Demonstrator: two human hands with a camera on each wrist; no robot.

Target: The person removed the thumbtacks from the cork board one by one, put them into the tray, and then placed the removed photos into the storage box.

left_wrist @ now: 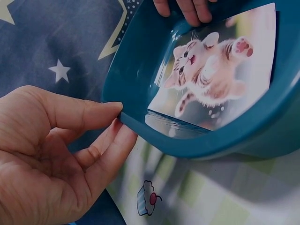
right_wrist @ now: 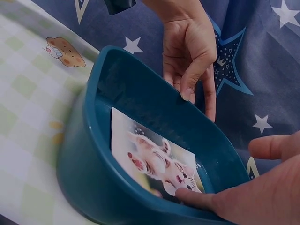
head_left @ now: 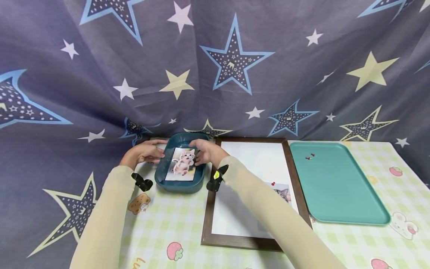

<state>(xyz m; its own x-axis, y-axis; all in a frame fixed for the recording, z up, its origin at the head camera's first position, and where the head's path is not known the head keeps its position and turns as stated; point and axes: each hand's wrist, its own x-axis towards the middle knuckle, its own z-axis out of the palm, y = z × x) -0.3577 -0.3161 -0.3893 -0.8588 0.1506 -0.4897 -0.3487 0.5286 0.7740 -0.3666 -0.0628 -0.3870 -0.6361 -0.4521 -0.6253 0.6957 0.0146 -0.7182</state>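
A dark teal plastic basin [head_left: 161, 178] stands on the table at the back left. Inside lies a photo of a kitten [head_left: 184, 164], picture side up. My left hand [left_wrist: 61, 154] pinches the basin's rim at the left side, thumb on top and fingers beneath. The right hand [head_left: 208, 151] reaches over the opposite rim, its fingers spread apart. One of its fingertips [right_wrist: 192, 197] is at the kitten photo's edge; whether it presses on the photo I cannot tell.
Right of the basin, a brown-framed white board [head_left: 252, 242] carries a grey cat picture [head_left: 283, 191] with a red push pin [head_left: 273, 183]. Farther right lies a green tray [head_left: 342, 186] with a few red pins [head_left: 308, 158]. A star-patterned curtain [head_left: 215, 108] hangs behind.
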